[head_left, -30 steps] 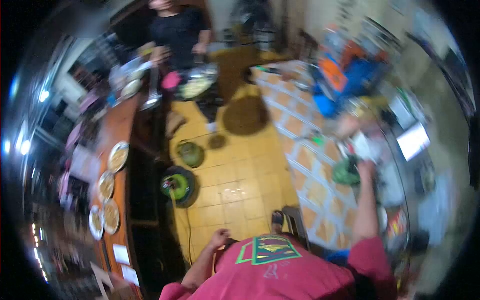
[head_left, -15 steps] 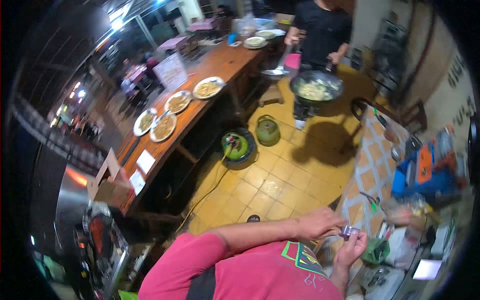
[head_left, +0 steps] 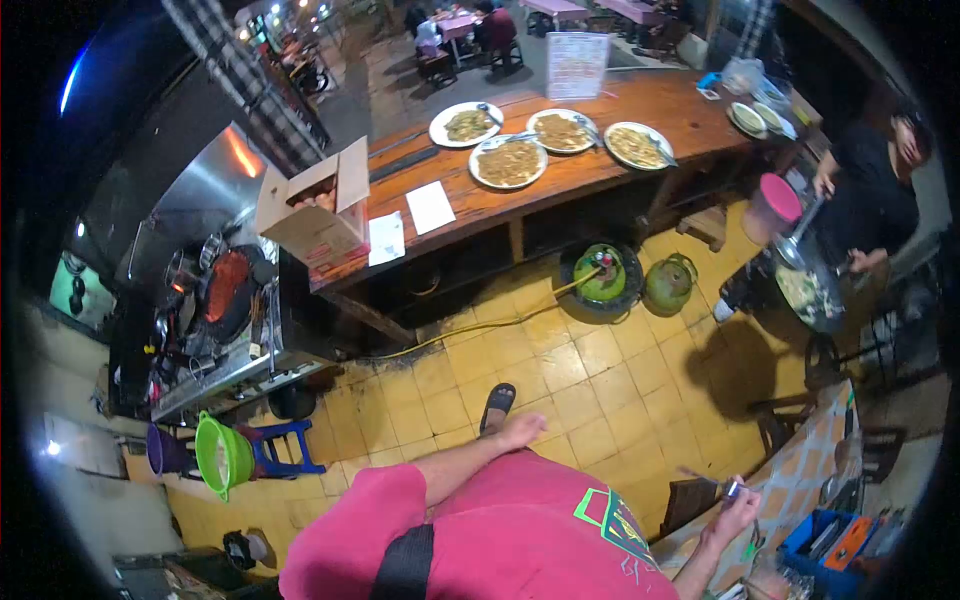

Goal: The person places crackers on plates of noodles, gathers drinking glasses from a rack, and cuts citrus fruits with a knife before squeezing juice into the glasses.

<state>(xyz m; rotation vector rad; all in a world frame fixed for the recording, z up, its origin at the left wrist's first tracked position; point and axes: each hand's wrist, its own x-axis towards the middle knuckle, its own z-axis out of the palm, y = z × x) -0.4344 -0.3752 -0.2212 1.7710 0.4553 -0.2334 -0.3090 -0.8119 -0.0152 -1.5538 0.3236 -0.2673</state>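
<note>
A yellow tiled floor (head_left: 560, 375) spreads along the near side of the wooden counter (head_left: 680, 102); across that floor from the wooden counter's right half stands a tiled counter (head_left: 790, 480), partly in view; just beside the wooden counter's right end, a co-worker (head_left: 865, 190) in black has a wok (head_left: 810, 295) of pale and green food in front of them; on the wooden counter's left end sits an open cardboard box (head_left: 330, 225) with rounded brown things inside; two green gas cylinders (head_left: 672, 285) stand on the floor before the wooden counter's middle; four plates of food (head_left: 438, 128) lie together on its top; the person's left hand (head_left: 522, 430) hangs over the floor, well apart from the wooden counter, fingers loosely extended; the right hand (head_left: 738, 512), farther from it and near the tiled counter, pinches a small slim object (head_left: 733, 490) at its fingertips; the object's blurred thin end points toward the left hand's side; its kind is unclear.
</note>
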